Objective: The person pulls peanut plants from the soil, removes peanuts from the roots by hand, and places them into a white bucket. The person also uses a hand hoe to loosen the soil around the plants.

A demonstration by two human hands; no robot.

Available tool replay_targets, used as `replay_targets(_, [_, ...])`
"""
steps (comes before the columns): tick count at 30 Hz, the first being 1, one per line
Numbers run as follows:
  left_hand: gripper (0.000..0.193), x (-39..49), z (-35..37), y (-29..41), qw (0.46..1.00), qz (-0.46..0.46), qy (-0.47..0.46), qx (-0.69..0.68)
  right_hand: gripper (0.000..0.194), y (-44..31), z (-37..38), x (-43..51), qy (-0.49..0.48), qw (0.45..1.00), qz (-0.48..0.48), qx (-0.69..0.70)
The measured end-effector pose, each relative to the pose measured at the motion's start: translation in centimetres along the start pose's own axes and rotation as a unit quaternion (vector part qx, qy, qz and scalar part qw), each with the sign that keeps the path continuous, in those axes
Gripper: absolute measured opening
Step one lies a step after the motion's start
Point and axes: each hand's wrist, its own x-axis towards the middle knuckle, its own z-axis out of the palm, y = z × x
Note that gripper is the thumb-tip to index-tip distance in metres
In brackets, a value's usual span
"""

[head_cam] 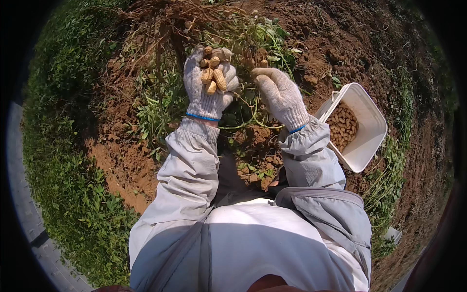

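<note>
My left hand [208, 82], in a knitted white glove with a blue cuff edge, is turned palm up and holds several peanuts in their shells [219, 79]. My right hand [279, 91], gloved alike, is to the right with its fingertips bent together beside a peanut [263, 63] near the roots; whether it grips that peanut is unclear. Pulled peanut plants [175, 31] with brown roots and green leaves lie beyond and beneath both hands.
A white plastic bucket [370, 126] partly filled with peanuts [343, 126] stands tilted to my right. Green plants [87, 215] grow at the left beside grey paving [23, 175]. Reddish clods of soil [127, 168] surround the plants.
</note>
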Motion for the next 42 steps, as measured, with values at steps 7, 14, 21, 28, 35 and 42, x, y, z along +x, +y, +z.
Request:
replay_targets(7, [0.043,0.4,-1.1,2.3,0.996,0.011,-0.067,-0.055,0.035,-4.2,-7.3,-6.7,0.148,0.975,0.004,0.165])
replay_targets(14, [0.027,-0.9,0.3,0.6,0.997,0.057,0.001,-0.051,0.041,3.5,-21.9,-11.7,0.282,0.822,0.004,-0.494])
replay_targets(21, [0.053,-0.8,-0.4,-0.2,0.999,0.026,-0.021,-0.004,0.022,-1.8,-5.5,-6.2,0.080,0.995,-0.027,-0.059])
replay_targets(28, [0.054,-2.3,0.3,0.2,0.997,0.022,-0.027,0.066,0.045,-6.3,2.3,-1.0,-0.025,0.937,-0.137,-0.319])
replay_targets(35, [0.051,-2.6,0.4,0.2,0.993,0.026,-0.041,0.105,0.058,-6.8,3.5,0.5,-0.020,0.923,-0.119,-0.366])
replay_targets(42, [0.055,-1.5,-0.4,0.0,0.985,0.046,-0.045,0.163,0.048,-6.4,3.4,0.4,-0.053,0.926,-0.105,-0.358])
